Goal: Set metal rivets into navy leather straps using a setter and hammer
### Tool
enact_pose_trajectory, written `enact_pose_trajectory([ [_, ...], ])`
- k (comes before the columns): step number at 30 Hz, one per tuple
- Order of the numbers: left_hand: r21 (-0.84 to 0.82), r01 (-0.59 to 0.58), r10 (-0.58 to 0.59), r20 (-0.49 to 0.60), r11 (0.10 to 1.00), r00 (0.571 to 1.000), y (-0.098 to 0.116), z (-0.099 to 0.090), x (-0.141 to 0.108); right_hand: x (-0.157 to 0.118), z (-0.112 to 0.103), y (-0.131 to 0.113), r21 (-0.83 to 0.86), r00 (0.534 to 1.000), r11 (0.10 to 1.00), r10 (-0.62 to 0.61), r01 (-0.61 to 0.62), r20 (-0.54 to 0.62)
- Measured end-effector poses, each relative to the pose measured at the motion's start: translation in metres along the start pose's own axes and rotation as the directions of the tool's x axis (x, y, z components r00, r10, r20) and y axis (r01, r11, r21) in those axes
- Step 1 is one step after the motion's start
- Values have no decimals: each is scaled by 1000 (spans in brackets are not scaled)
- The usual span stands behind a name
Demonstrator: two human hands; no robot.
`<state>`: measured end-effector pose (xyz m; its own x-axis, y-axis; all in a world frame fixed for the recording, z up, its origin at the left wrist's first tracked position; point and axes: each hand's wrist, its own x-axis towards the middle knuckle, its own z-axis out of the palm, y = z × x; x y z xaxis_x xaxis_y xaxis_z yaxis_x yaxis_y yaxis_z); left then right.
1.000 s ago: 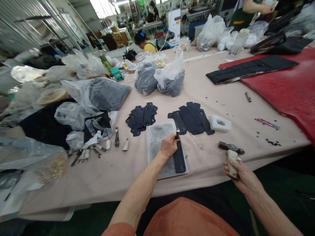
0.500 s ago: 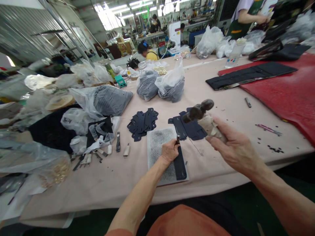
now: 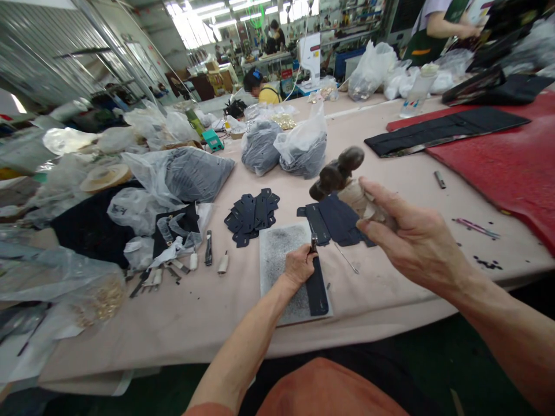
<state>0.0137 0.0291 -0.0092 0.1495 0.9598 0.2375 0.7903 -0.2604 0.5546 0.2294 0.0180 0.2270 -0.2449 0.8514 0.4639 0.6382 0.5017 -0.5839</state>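
My left hand (image 3: 300, 264) is closed round a short metal punch (image 3: 314, 240), held upright over a dark strip (image 3: 318, 286). That strip lies along the right side of a pale, speckled board (image 3: 273, 240). In my right hand (image 3: 411, 237) is a hammer (image 3: 338, 173), gripped by its wrapped handle, its dark head raised above the table. Beneath the hammer rest flat dark cut pieces (image 3: 318, 222). Another fanned pile of dark pieces (image 3: 251, 216) sits to the left, past the board. The punch's lower tip is hidden by my left hand.
Several small tools (image 3: 208, 248) lie left of the board, and a thin metal rod (image 3: 347, 259) right of it. Plastic bags of dark pieces (image 3: 262, 147) stand behind. A red sheet (image 3: 489, 156) covers the table's right side. Other people work farther back.
The hammer in my right hand has moved up and slightly left. My left hand, the punch and the strip stay in place.
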Motion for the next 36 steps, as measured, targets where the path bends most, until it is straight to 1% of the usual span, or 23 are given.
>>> enact_pose_trajectory([
  [1, 2, 7, -7, 3, 1000, 1000, 0, 0, 0, 1, -2, -3, 30, 999, 999, 23, -22, -38],
  [3, 8, 18, -19, 7, 1000, 1000, 0, 0, 0, -2, 0, -3, 81, 996, 994, 71, -67, -46],
  [6, 21, 18, -18, 13, 1000, 1000, -1, 0, 1, -15, 12, 9, 125, 990, 983, 129, -134, 52],
  [9, 37, 5, -6, 27, 999, 1000, -2, 0, 2, -28, 22, 22, 90, 975, 979, 168, -182, 143],
  [11, 46, -5, 3, 38, 999, 999, -2, 0, 3, -30, 22, 26, 63, 970, 979, 182, -194, 161],
  [13, 51, -14, 12, 47, 999, 999, -2, 0, 3, -26, 16, 25, 59, 973, 979, 183, -193, 142],
  [15, 49, -15, 13, 48, 999, 999, -1, -1, 4, -20, 10, 21, 66, 984, 985, 155, -161, 89],
  [17, 39, -11, 9, 46, 999, 999, -1, -1, 4, -17, 9, 17, 61, 993, 992, 106, -109, 41],
  [19, 31, -6, 4, 46, 1000, 999, 0, -1, 3, -17, 14, 17, 33, 998, 998, 50, -52, 49],
  [21, 33, -2, 0, 51, 999, 999, 1, -2, 3, -21, 24, 20, -38, 991, 999, 3, 2, 130],
  [23, 40, 0, -2, 57, 999, 998, 1, -2, 3, -24, 32, 23, -129, 967, 990, -18, 52, 253],
  [25, 44, -1, -2, 64, 999, 998, 1, -2, 3, -22, 31, 24, -189, 944, 979, -15, 82, 329],
  [26, 46, 0, -3, 67, 999, 998, 0, -2, 3, -19, 27, 22, -201, 943, 976, -16, 88, 334],
  [27, 47, 1, -4, 71, 999, 997, 0, -2, 3, -14, 21, 19, -200, 950, 975, -25, 92, 311],
  [28, 47, 3, -6, 75, 999, 997, 0, -2, 3, -10, 15, 14, -193, 965, 977, -40, 93, 260],
  [29, 45, 5, -9, 78, 999, 997, -1, -1, 3, -6, 9, 9, -186, 982, 978, -57, 91, 181],
  [30, 42, 8, -12, 80, 999, 997, -1, -1, 3, -3, 4, 4, -178, 994, 980, -72, 85, 78],
  [31, 37, 12, -15, 82, 999, 997, -1, -1, 3, -2, 2, 0, -168, 996, 983, -83, 77, -29],
  [32, 32, 14, -16, 83, 999, 996, 0, -2, 3, -3, 3, -1, -155, 988, 985, -95, 76, -118],
  [33, 28, 14, -17, 84, 1000, 996, 0, -2, 3, -6, 7, -1, -145, 982, 986, -110, 88, -153],
  [34, 25, 11, -13, 86, 1000, 996, 1, -3, 3, -10, 12, 2, -144, 985, 984, -125, 107, -121],
  [35, 25, 7, -9, 88, 1000, 996, 1, -3, 3, -15, 18, 6, -152, 990, 980, -136, 130, -28],
  [36, 28, 4, -7, 89, 1000, 996, 2, -4, 3, -19, 23, 10, -170, 987, 975, -128, 143, 92],
])
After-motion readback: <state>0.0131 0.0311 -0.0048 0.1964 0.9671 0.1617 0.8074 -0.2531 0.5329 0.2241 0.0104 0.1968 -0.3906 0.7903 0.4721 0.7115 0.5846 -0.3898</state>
